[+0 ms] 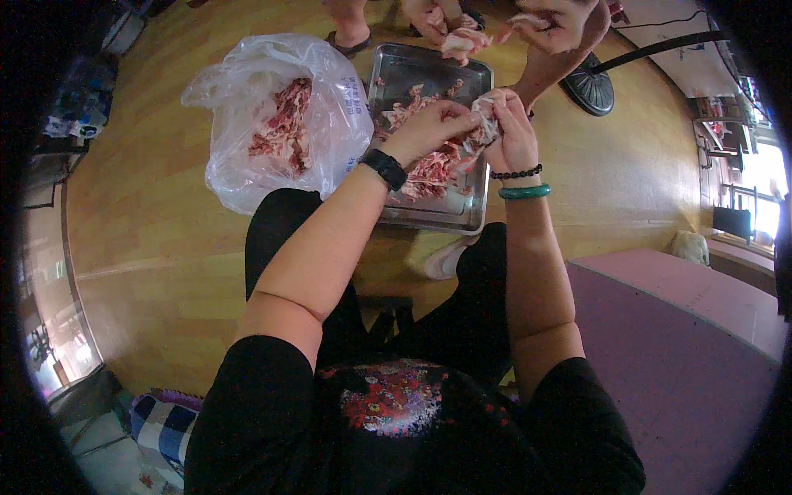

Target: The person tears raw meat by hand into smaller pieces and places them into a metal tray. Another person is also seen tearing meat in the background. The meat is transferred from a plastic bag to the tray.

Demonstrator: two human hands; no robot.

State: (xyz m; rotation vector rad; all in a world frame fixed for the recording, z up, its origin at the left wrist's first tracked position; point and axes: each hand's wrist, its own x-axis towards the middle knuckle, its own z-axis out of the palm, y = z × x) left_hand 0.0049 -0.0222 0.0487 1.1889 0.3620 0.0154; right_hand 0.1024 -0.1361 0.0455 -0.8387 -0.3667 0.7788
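Both my hands meet over the right side of a metal tray [455,224] that holds pieces of raw meat [427,176]. Between them is a pale, fatty piece of raw meat [484,127]. My left hand [430,129], with a black watch at the wrist, pinches its left side. My right hand [513,133], wearing a dark bead bracelet and a green bangle, grips its right side. Left of the tray, a translucent plastic bag [232,142] stands open with more red meat [288,127] inside.
Across the tray, another person's hands [550,28] hold pale meat [464,43]; their foot [350,31] is on the wooden floor [154,204]. A round black stand base [591,86] is at the upper right. A pinkish-purple panel [668,346] lies at the lower right.
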